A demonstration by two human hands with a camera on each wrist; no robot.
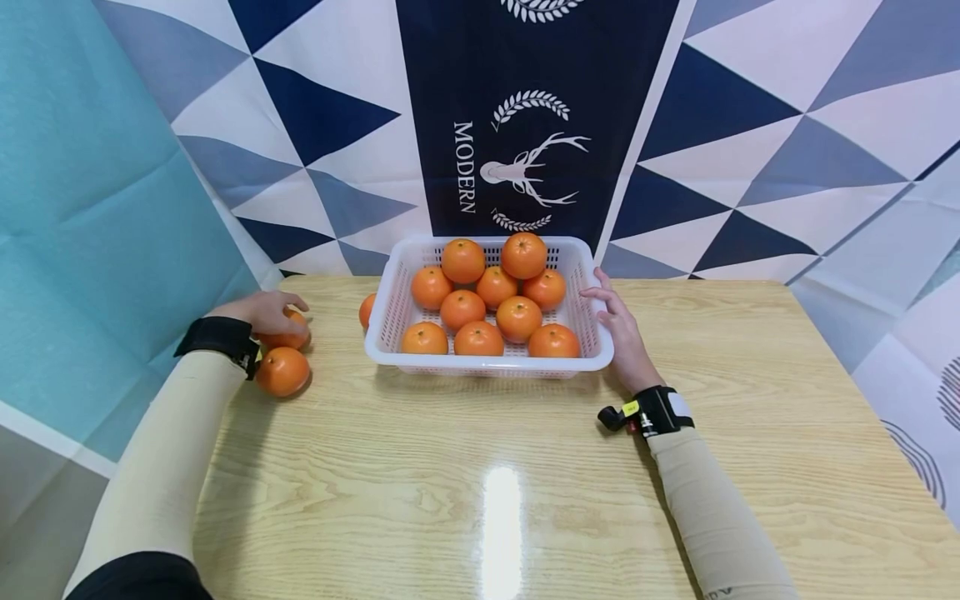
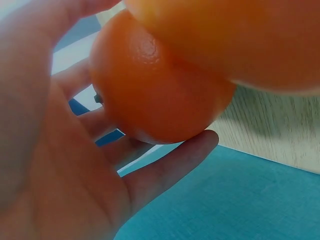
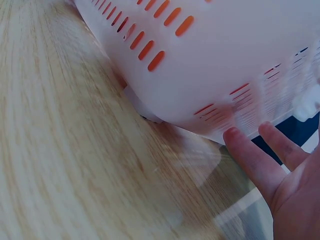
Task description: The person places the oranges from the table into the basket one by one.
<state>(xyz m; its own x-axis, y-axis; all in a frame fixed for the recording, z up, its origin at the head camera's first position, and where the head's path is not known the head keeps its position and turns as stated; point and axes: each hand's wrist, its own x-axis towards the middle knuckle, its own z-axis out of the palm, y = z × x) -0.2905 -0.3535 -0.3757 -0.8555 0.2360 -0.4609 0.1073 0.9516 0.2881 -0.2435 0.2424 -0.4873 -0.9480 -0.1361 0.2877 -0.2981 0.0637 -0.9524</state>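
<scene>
At the table's left side, my left hand [image 1: 264, 313] curls its fingers round an orange [image 1: 291, 332]. In the left wrist view its fingers [image 2: 172, 162] lie along the underside of that orange [image 2: 150, 95]. A second orange [image 1: 282, 372] sits right beside it, nearer to me. My right hand [image 1: 628, 343] holds the right side of a white plastic basket [image 1: 491, 363], some fingers over the rim. Two fingers [image 3: 252, 157] meet the slotted outer wall [image 3: 200, 65] in the right wrist view. Several oranges [image 1: 462, 310] lie in the basket, two of them on top of others.
One more orange [image 1: 367, 310] stands close to the basket's left side, partly hidden by it. The wooden table [image 1: 390, 467] ends at a patterned cloth [image 1: 337, 125] behind the basket. A teal cloth [image 1: 112, 208] hangs along the left.
</scene>
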